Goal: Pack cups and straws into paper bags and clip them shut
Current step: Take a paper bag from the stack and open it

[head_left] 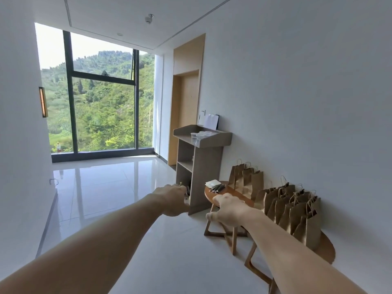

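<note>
Stretching both bare forearms (95, 240) forward from the bottom of the view. Curling the left hand (174, 200) round a small dark item (187, 193) poking out past the knuckles (a clip, possibly; too small to name). Showing only the back of the right hand (229, 211), thumb out to the side and fingers hidden: cannot tell whether spreading or curling, and nothing held is showing.

Judging the brown paper bags (297, 211) as light, thin and quick to crease, standing upright on folded bases and likely tipping at a nudge; best taking them by the twisted handles or pinching the top edge. Judging the clear plastic cups (196, 136) as light, slick and easily crushed, so wrapping the wall loosely rather than squeezing. Treating the dark wrapped straws (217, 188) as slim and apt to roll, so pinching at mid-length.

Finding those straws just beyond the right hand's knuckles on the small round worktop (230, 190), beside a white napkin stack (212, 183). Finding the bag cluster just to the right of that hand on a nearer round worktop (326, 249), with a few more bags (246, 179) standing behind the straws against the wall. Finding the cups well apart from both hands, up on the tall stand (203, 166), the left hand hanging in front of its lower shelves.
</note>
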Available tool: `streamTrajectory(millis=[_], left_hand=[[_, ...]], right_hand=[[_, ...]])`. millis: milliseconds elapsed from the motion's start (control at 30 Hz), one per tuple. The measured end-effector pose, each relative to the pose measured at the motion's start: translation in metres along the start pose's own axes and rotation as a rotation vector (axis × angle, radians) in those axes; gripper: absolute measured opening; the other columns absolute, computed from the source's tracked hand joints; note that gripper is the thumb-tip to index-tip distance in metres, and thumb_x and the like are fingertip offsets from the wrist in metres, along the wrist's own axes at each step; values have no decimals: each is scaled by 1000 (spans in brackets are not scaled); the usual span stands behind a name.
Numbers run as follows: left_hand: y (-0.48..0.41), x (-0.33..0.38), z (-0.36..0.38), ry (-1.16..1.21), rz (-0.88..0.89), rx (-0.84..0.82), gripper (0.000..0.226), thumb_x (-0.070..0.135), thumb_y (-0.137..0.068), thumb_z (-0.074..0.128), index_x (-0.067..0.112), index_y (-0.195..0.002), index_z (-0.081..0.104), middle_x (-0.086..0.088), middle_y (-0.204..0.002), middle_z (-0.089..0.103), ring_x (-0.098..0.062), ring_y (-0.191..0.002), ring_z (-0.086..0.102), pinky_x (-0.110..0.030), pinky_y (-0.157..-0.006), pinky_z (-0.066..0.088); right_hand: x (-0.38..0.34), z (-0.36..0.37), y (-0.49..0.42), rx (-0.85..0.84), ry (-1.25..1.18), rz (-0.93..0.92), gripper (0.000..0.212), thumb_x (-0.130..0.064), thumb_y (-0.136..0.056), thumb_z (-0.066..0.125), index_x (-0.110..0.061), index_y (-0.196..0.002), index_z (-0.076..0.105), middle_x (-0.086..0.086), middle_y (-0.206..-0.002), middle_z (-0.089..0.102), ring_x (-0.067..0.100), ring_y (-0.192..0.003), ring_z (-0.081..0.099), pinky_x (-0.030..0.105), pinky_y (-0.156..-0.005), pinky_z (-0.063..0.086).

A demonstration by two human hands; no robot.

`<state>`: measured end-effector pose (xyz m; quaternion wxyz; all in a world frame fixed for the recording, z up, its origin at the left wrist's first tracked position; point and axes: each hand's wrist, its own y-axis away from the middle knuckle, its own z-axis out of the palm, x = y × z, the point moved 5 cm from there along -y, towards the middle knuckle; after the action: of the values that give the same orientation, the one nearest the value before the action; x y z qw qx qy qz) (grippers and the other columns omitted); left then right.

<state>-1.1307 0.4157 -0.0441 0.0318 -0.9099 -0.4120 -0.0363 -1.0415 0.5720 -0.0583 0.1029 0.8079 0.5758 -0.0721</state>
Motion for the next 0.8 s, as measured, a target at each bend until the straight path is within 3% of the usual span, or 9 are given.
streamTrajectory(millis=[267,600,700,800], left_hand=[[-175,-37,9,-55,-52,-14,59,45,-94,48,21,-146,37,-5,-141,47,-28,-127,46,-40,-96,41],[-369,-77,3,-53,-66,-5,55,47,-94,50,19,-141,42,-5,-138,50,-27,-123,49,-37,-90,41],[-428,-91,11,-39,-18,-15,53,45,-96,50,19,-141,42,-5,-136,51,-25,-119,51,-34,-84,41],[-495,-117,15,-31,27,-1,55,48,-95,50,20,-142,42,-4,-138,50,-25,-120,51,-35,-88,44]], right_hand=[[26,-18,-179,-24,-23,-53,69,-52,-90,60,-16,-144,39,8,-147,38,27,-134,39,42,-110,37],[60,-43,-368,-39,-36,-51,67,-50,-91,59,-19,-147,37,8,-150,35,30,-136,37,46,-111,37],[67,-40,-430,-27,-33,-26,68,-52,-90,60,-21,-146,38,7,-149,36,30,-133,40,47,-109,39],[66,-39,-500,-11,-19,11,71,-56,-88,59,-24,-147,38,4,-149,36,28,-133,40,48,-108,40]])
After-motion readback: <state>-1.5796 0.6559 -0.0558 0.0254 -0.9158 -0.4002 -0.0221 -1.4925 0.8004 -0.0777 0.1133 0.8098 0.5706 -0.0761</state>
